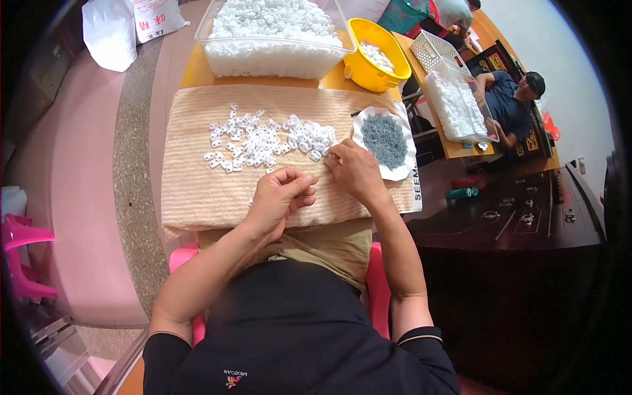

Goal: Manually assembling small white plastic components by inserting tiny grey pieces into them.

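Observation:
My left hand (280,197) is raised over the near part of a striped tan towel (197,191), thumb pressed to curled fingers; whatever they may hold is hidden. My right hand (357,172) reaches to the edge of a pile of small rounded white plastic pieces (308,135), fingertips drawn together there. What lies between those fingertips is too small to make out. Left of that pile spreads a loose heap of flat white two-hole plastic pieces (253,141). Beside my right hand lies a white wavy-edged dish (403,172) heaped with small grey screw-like pieces (385,139).
At the table's far side stand a clear bin (263,58) full of white pieces and a yellow tub (372,74) with more. A co-worker (517,108) sits at another table on the right, behind a bin of white parts (454,108). White sacks (110,36) stand far left.

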`<state>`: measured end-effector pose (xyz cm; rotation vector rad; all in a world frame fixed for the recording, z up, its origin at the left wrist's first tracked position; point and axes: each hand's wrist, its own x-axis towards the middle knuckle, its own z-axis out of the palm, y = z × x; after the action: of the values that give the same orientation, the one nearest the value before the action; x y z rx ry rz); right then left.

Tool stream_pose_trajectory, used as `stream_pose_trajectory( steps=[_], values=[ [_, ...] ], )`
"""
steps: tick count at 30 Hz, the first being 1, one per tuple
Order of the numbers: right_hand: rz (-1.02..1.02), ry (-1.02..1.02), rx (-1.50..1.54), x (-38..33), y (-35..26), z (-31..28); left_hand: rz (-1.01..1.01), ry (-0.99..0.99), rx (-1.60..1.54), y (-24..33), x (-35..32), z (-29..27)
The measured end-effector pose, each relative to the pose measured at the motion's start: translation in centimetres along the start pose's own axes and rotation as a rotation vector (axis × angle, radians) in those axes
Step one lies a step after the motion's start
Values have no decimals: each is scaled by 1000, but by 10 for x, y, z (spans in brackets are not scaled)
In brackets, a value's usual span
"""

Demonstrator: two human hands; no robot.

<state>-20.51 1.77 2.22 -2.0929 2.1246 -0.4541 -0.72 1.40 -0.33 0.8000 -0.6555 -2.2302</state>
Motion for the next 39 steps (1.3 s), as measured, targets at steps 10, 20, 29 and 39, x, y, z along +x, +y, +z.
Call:
stream_pose_trajectory(
  steps=[10, 20, 29, 39],
  values=[
    [-63, 60, 104, -1, -13, 4, 12, 2, -12, 0, 0, -2],
    [-65, 29, 26, 1, -16, 11, 10, 2, -18, -2, 0, -2],
    [-92, 34, 35, 1, -6, 19, 1, 5, 1, -4, 0, -2],
    [-157, 94, 374, -10, -9, 15, 94, 43, -19, -6, 1, -1]
  ],
)
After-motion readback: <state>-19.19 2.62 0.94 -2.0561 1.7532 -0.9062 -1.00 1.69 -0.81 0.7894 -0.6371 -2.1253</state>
